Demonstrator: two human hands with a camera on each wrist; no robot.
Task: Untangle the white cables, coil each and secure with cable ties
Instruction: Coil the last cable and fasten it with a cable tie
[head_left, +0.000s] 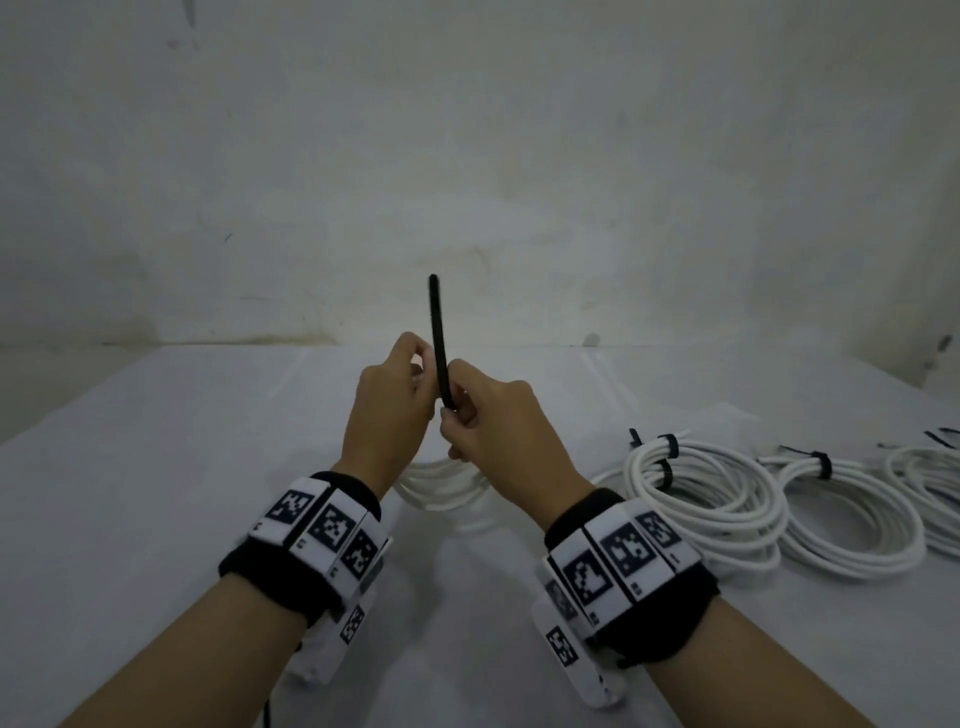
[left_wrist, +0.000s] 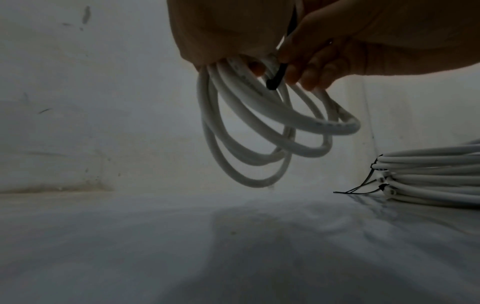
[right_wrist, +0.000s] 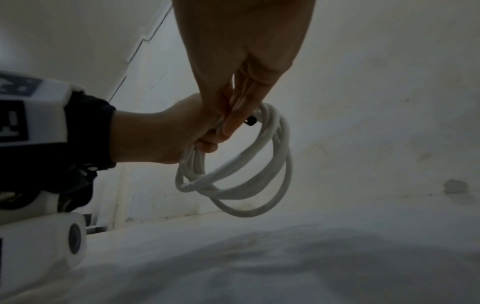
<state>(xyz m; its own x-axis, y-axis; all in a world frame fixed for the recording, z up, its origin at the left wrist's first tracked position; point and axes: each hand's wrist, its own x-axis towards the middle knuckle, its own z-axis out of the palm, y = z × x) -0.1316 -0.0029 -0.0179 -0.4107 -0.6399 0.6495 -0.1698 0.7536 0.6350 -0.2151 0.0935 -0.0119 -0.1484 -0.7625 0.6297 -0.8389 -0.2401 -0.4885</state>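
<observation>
Both hands (head_left: 441, 410) hold the cable tie (head_left: 438, 332) upright, tip upward.

We hold a cable coil (head_left: 441, 486) above the desk (head_left: 156, 467). Three tied coils (head_left: 706, 499) lie in a row to its right

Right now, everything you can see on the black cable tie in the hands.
The black cable tie is a thin, flat, flexible strip, plastic by its look. Its long free end stands nearly upright above both hands, slightly bowed. Its lower part passes between the left hand and the right hand, whose fingers pinch it. The left wrist view shows a short black end poking out below the fingers, against the white cable coil gripped in the left hand. Whether it is threaded closed is hidden.
</observation>
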